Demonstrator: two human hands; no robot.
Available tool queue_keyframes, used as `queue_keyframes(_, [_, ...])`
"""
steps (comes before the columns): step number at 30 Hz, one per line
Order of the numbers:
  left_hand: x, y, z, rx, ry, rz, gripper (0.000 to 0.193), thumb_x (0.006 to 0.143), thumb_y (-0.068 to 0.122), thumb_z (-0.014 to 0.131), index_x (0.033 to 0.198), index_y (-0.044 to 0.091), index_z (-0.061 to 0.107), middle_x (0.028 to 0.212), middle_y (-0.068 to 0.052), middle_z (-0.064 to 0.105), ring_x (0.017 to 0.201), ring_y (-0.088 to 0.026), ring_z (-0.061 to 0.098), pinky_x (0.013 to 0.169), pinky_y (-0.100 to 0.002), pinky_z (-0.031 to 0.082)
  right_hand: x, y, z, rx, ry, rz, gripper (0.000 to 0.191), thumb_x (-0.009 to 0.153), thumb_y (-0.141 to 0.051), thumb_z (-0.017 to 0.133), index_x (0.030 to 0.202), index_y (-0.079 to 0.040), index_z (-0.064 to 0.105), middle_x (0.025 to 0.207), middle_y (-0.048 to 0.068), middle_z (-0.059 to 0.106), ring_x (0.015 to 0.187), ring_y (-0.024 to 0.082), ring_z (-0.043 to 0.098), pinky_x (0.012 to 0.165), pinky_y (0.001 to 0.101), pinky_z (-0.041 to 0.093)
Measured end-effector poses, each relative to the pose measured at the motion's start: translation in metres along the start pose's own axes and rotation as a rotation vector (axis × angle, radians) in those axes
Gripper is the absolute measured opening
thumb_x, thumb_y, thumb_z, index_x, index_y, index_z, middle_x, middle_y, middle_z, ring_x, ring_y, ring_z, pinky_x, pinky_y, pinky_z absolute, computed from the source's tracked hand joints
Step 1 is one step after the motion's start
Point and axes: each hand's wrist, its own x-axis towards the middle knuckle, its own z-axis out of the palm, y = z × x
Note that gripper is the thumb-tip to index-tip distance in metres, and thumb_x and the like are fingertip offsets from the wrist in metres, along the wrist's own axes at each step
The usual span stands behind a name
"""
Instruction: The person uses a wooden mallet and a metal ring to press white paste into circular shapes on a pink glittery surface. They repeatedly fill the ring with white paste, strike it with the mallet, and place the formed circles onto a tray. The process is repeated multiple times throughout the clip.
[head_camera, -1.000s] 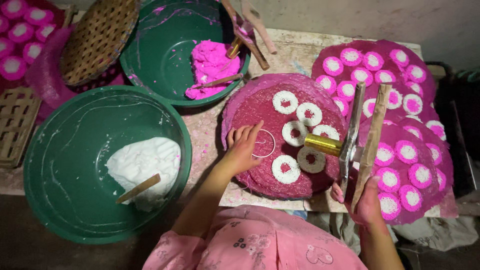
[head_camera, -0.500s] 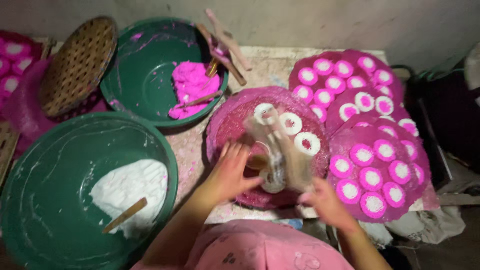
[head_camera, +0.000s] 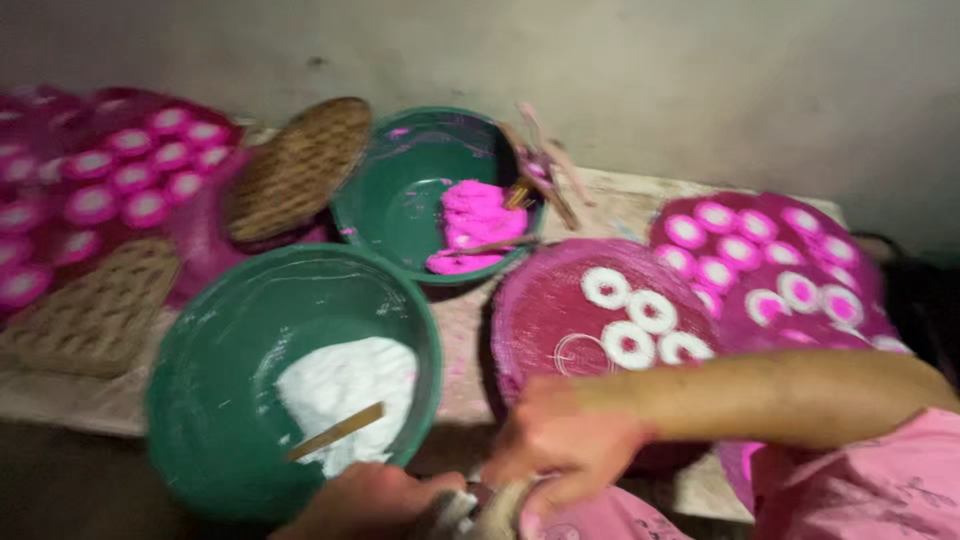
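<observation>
While hands (head_camera: 560, 450) meet low, worn tabletop (head_camera: 620, 200) abuts grey wall (head_camera: 700, 80).

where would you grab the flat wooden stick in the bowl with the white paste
Grip the wooden stick by its bare upper-right end, coming from above. That end lies raised on the white paste; the lower-left end slopes toward the green bowl's wall.

Probably a home craft workshop, green basins (head_camera: 215, 400) of white and pink paste, woven trays (head_camera: 300, 170), rough wall
</observation>
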Motion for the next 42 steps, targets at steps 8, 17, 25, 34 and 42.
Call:
queue_keyframes(8, [-0.090, -0.100, 0.026, -0.205, 0.292, -0.108, 0.026, 0.091, 0.026, 0.067, 0.112, 0.012, 0.069, 0.089, -0.015, 0.070, 0.081, -0.031, 0.070, 0.071, -0.042, 0.055, 0.058, 0.042, 0.022, 0.451, -0.077, 0.037, 0.057, 0.112, -0.056, 0.049, 0.098, -0.001, 0.056, 0.084, 0.016, 0.058, 0.083, 0.038, 0.065, 0.072, 0.0480, 0.048])
queue_keyframes(17, [-0.141, -0.234, -0.022, -1.191, 0.295, 0.037, 0.043, 0.086, 0.013, 0.063, 0.128, 0.003, 0.062, 0.117, -0.016, 0.072, 0.102, -0.029, 0.075, 0.084, -0.043, 0.060, 0.118, 0.094, -0.037, -0.934, 0.291, -0.150, 0.039, 0.079, -0.037, 0.071, 0.107, -0.010, 0.066, 0.085, 0.008, 0.062, 0.076, 0.027, 0.065, 0.063, 0.0408, 0.050])
queue_keyframes(25, [-0.099, -0.231, 0.021, -1.316, 0.714, -0.086, 0.037, 0.098, 0.019, 0.069, 0.123, -0.009, 0.067, 0.094, -0.017, 0.065, 0.081, -0.024, 0.063, 0.072, -0.038, 0.051, 0.203, 0.149, -0.031, -1.168, 0.668, 0.020, 0.045, 0.078, -0.018, 0.071, 0.122, -0.013, 0.065, 0.111, 0.015, 0.067, 0.101, 0.036, 0.063, 0.090, 0.0446, 0.046])
queue_keyframes(34, [-0.126, -0.241, 0.011, -0.095, 1.592, -0.248, 0.052, 0.085, 0.013, 0.081, 0.132, 0.005, 0.061, 0.112, -0.009, 0.073, 0.102, -0.023, 0.072, 0.089, -0.035, 0.057, 0.266, 0.219, 0.130, -0.565, -0.344, 0.568, 0.048, 0.094, -0.013, 0.051, 0.141, -0.003, 0.046, 0.124, 0.022, 0.061, 0.089, 0.041, 0.071, 0.072, 0.0507, 0.058])
queue_keyframes(42, [-0.130, -0.234, 0.014, -0.191, 1.670, -0.253, 0.058, 0.084, 0.011, 0.083, 0.137, 0.007, 0.060, 0.119, -0.009, 0.073, 0.107, -0.022, 0.073, 0.095, -0.034, 0.057, 0.322, 0.226, 0.122, -0.896, -0.574, 0.476, 0.032, 0.094, -0.020, 0.054, 0.122, -0.005, 0.058, 0.105, 0.016, 0.070, 0.091, 0.031, 0.073, 0.074, 0.0446, 0.058])
